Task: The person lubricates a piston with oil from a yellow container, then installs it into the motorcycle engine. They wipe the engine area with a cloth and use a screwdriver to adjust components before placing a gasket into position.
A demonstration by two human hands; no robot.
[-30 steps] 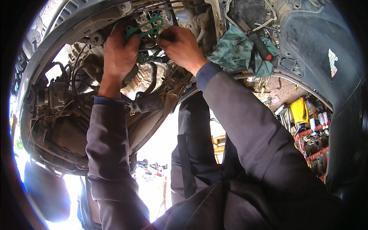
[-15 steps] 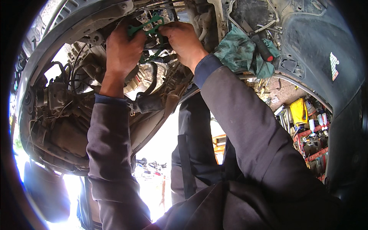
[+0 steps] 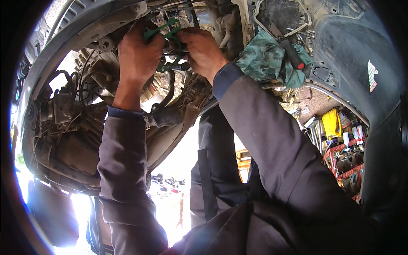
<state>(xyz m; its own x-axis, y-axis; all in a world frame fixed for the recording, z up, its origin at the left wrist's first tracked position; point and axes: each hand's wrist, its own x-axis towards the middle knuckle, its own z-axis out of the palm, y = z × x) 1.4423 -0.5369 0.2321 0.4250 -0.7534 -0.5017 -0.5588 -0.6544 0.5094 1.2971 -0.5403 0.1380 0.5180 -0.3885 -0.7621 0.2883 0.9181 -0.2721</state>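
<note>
A thin green gasket (image 3: 156, 31) with looped, open outlines hangs between my two hands over the engine bay. My left hand (image 3: 140, 57) has its fingers closed on the gasket's left side; its fingertips are mostly hidden behind the hand. At the other side, my right hand (image 3: 203, 50) pinches the gasket's right edge between thumb and fingers. Beneath the gasket lie dark engine parts and a black hose (image 3: 169, 87). Whether the gasket touches any of them, I cannot tell.
A stained green cloth (image 3: 261, 57) lies right of my right hand, with a black-handled tool with a red end (image 3: 293, 55) on it. The car's front frame (image 3: 40, 80) curves along the left. Lower right, a red tool rack (image 3: 333, 159) stands beside a yellow item (image 3: 331, 124).
Both hands have shifted slightly, still holding the gasket. Its lower loop has tilted and shows more between my hands.
</note>
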